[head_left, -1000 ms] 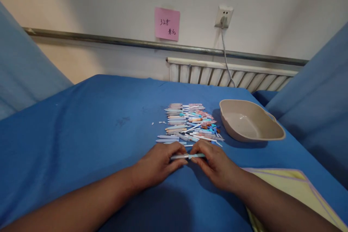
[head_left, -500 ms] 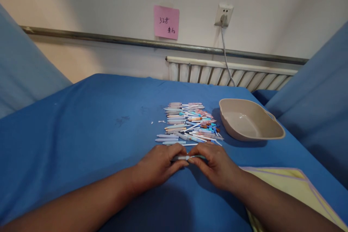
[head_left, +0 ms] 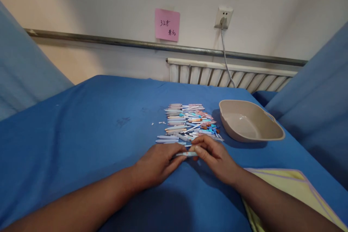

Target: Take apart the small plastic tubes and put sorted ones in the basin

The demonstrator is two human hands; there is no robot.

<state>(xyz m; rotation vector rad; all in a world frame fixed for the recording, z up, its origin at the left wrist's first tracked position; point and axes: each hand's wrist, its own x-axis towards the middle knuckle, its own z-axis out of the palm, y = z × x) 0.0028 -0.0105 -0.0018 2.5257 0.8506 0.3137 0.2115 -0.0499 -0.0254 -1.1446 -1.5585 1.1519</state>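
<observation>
My left hand (head_left: 159,162) and my right hand (head_left: 212,156) meet low on a blue cloth-covered table (head_left: 89,130). Both pinch the same small pale blue pen (head_left: 186,154), one hand at each end, fingers closed round it. Just beyond my fingertips lies a pile of several pen barrels, caps and refills (head_left: 189,122) in pale blue, pink and orange. A beige oval tray (head_left: 251,121) with nothing in it stands to the right of the pile.
A yellow cloth (head_left: 296,192) lies at the near right corner. Blue partitions rise on both sides. Behind the table are a white radiator (head_left: 231,74), a metal rail, a wall socket with a cable, and a pink note (head_left: 167,24).
My right hand has slid left along the pen toward my left hand, so less of the pen shows between them. The pile and the tray have not moved.
</observation>
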